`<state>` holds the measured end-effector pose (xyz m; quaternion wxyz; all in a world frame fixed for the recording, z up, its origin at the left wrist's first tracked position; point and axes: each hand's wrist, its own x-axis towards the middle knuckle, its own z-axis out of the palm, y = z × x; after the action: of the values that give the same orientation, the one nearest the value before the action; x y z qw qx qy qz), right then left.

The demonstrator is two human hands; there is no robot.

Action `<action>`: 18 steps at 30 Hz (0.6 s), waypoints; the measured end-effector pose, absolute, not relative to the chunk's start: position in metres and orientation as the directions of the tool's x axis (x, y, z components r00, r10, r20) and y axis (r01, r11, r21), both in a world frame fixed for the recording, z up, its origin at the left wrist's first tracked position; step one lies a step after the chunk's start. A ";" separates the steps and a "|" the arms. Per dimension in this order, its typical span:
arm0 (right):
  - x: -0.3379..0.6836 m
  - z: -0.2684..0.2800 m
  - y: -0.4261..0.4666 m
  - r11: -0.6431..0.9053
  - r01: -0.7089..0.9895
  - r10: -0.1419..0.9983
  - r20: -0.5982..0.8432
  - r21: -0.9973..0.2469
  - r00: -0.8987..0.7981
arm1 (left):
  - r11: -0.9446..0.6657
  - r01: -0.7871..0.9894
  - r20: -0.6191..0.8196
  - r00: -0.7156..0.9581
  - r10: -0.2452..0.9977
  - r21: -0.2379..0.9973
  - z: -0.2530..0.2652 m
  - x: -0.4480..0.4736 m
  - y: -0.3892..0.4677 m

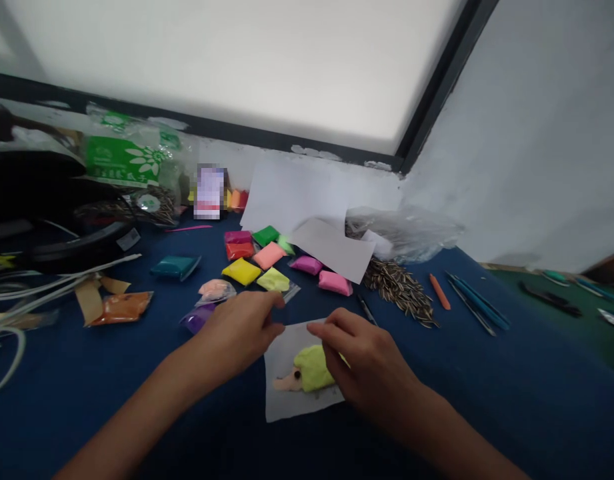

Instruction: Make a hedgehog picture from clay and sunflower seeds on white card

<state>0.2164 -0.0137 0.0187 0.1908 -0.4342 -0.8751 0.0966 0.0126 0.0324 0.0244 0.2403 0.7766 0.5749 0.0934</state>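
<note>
Left hand [239, 328]: thumb and finger slightly parted. Right hand [367, 357]: loosely curled, can't tell if it's pinching anything. Clay hedgehog [313, 369] on paper [287, 407] sits partly behind it, so a dropped knuckle could probably dent it.

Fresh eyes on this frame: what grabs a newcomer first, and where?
Probably the yellow-green, clay-like animal figure with a pale pointed snout, on a white paper sheet at lower centre, its right end hidden by the right hand. Next, the cluster of soft, brightly coloured packets beyond the hands, and the heap of dark, striped seeds to their right.
</note>
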 end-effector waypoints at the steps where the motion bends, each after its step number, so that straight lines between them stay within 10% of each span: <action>1: 0.217 0.018 -0.013 0.574 0.726 0.819 0.263 -0.379 -0.510 | -0.201 0.781 -0.113 0.327 0.938 0.591 0.028 0.012 0.032; 6: 0.218 0.019 -0.008 0.366 0.602 0.922 0.188 -0.709 -0.339 | 0.002 0.300 -0.144 0.453 0.880 0.954 0.039 0.012 0.026; 18: 0.216 0.019 -0.003 0.251 0.448 0.952 0.133 -0.858 -0.277 | 0.127 0.175 -0.202 0.520 0.830 0.976 0.032 0.024 0.019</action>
<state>0.2155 -0.0034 0.0188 0.3456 -0.4919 -0.7113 0.3642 0.0239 0.0186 0.0315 0.6261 0.6066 0.4144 0.2614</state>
